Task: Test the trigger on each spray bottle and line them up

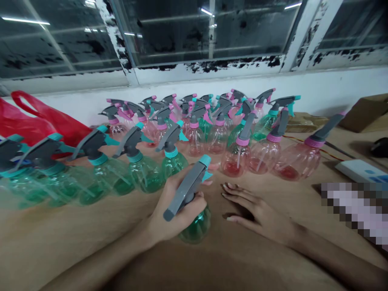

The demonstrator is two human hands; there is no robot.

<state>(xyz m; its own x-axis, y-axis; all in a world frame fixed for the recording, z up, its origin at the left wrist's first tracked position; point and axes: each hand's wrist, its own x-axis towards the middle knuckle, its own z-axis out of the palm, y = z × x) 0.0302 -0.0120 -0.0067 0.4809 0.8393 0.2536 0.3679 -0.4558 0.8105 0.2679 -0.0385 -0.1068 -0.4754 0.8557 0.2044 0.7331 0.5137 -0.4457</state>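
My left hand is wrapped round the neck of a green spray bottle with a grey and teal trigger head. That bottle stands upright on the table in front of me. To its right, my right hand rests on the tabletop with its fingers stretched out, apart from any bottle. A row of green spray bottles with teal collars runs off to the left. Ahead on the right stand clear pink spray bottles with pink collars.
Behind are several more pink and green spray bottles against the white wall. A red plastic bag lies at the left. On the right are a cardboard box, a white device, cables and a black object.
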